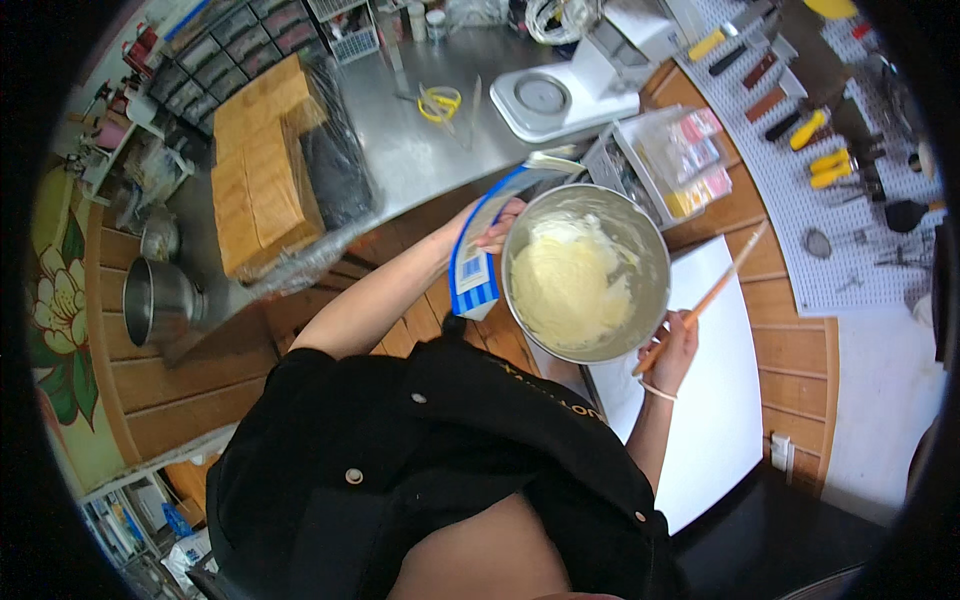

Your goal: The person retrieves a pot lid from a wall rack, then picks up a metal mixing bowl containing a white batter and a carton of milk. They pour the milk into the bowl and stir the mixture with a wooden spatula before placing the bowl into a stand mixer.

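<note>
A metal mixing bowl is in front of my chest, tilted so its inside shows. A pale yellow creamy mixture lies in it, with a whiter patch toward the far side. My left hand grips a blue and white carton beside the bowl's left rim; the carton covers part of that hand. Between the fingers of my right hand is a long wooden stick with a pale upper end. Those fingers are also against the bowl's lower right rim; whether they bear its weight, I cannot tell.
Beyond the bowl, a steel worktable carries a brown paper-wrapped block, yellow-handled scissors and a white kitchen appliance. Packets fill a plastic bin. A pegboard holds tools; another metal bowl stands left.
</note>
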A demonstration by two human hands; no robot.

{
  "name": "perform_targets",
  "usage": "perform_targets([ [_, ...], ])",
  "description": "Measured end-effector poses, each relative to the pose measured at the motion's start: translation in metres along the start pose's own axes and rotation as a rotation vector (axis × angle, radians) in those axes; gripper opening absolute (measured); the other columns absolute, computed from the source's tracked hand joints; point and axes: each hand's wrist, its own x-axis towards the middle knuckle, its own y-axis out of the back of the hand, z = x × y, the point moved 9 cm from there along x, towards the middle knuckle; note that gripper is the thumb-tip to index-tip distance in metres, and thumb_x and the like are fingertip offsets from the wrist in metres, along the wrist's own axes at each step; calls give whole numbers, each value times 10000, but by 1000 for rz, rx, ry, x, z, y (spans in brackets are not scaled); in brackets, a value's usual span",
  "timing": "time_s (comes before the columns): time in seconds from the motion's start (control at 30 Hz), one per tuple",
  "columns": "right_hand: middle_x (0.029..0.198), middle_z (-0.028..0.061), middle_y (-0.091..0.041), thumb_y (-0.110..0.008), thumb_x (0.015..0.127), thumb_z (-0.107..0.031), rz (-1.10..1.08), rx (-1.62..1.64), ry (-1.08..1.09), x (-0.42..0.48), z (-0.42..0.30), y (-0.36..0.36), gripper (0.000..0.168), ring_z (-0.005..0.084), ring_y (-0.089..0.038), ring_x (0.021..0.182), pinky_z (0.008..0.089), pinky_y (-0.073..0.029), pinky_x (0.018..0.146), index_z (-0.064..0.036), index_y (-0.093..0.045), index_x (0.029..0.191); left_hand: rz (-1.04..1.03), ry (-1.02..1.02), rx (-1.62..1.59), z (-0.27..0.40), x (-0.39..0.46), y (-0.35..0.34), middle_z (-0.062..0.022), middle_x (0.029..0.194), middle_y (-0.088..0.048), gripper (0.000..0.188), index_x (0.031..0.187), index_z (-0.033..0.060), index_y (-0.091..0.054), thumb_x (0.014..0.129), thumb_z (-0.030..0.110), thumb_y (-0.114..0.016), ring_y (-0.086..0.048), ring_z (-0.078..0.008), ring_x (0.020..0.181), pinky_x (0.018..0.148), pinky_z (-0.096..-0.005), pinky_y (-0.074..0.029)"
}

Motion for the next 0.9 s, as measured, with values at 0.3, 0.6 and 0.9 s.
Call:
perform_targets([
  [0.3, 726, 42, -457, -523, 771, 46, -225, 197, 17, 139, 30, -207, 207, 113, -449, 396, 228, -389, 321, -74, -372, 843, 46, 97, -203, 197, 6, 97, -21, 420, -426, 474, 537, 84, -433, 980, 210, -320, -381, -108, 294, 309, -228, -318],
  [0.6, 742, 53, -471, -518, 761, 39, -75, 220, -159, 249, 45, -270, 230, 126, -481, 418, 235, -412, 322, -66, -365, 897, 209, 164, -308, 282, 73, 190, 14, 451, -445, 356, 639, 87, -459, 963, 175, -340, -402, -107, 327, 326, -246, -327],
  [0.9, 731, 66, -486, -529, 769, 23, 62, 350, -196, 301, 34, -301, 212, 142, -475, 454, 252, -408, 355, -74, -361, 855, 119, 328, -422, 339, 141, 199, 38, 455, -433, 286, 655, 118, -449, 928, 145, -370, -387, -96, 359, 402, -230, -362],
])
